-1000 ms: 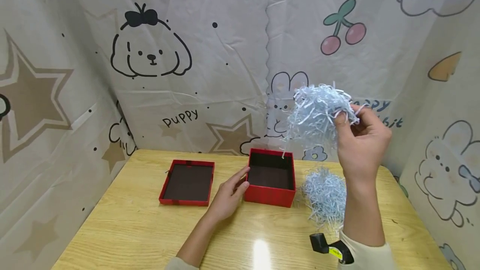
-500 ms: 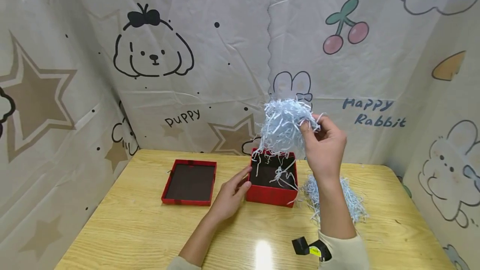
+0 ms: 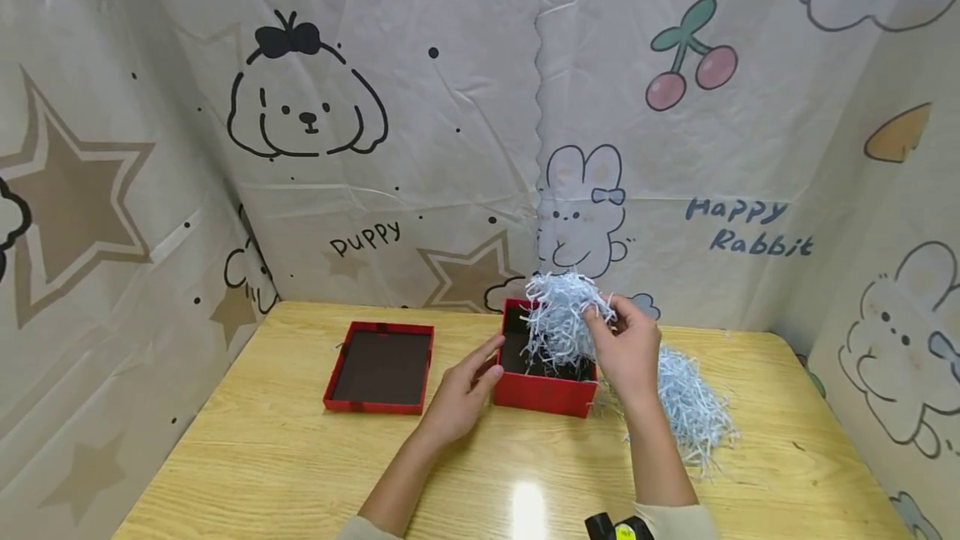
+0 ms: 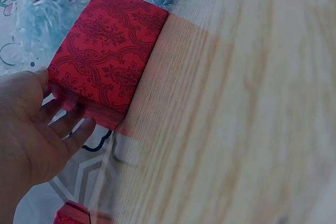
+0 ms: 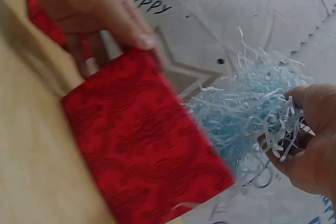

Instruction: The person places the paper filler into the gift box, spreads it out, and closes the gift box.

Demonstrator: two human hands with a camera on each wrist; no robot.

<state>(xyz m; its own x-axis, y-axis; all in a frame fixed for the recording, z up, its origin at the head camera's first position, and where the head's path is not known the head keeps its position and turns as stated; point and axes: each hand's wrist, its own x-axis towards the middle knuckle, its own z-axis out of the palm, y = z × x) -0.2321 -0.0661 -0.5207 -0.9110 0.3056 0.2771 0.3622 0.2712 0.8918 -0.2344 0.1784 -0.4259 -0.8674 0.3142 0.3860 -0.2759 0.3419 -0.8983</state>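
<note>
My right hand [image 3: 632, 348] pinches a clump of pale blue shredded paper [image 3: 562, 315] between thumb and fingers. The clump hangs into the mouth of a red patterned box [image 3: 543, 394] with a dark inside; loose strands dangle from it. In the right wrist view, the shredded paper [image 5: 247, 108] bunches out past the fingertips, beside the box wall [image 5: 142, 135]. On the box's left side rests my left hand [image 3: 456, 397], its fingers fairly straight against the wall. The left wrist view has the left hand's [image 4: 31, 124] thumb at the box edge [image 4: 110, 51].
Left of the box lies its red-rimmed lid [image 3: 378, 367], dark inside upward. A pile of the same shredded paper [image 3: 690, 411] sits on the wooden table [image 3: 285, 457] at the right, partly behind the right forearm. A printed cloth [image 3: 465, 107] hangs behind the table.
My right hand has carried the shredded paper left and down, from above the right-hand pile to the box's opening. My left hand stays at the box's side.
</note>
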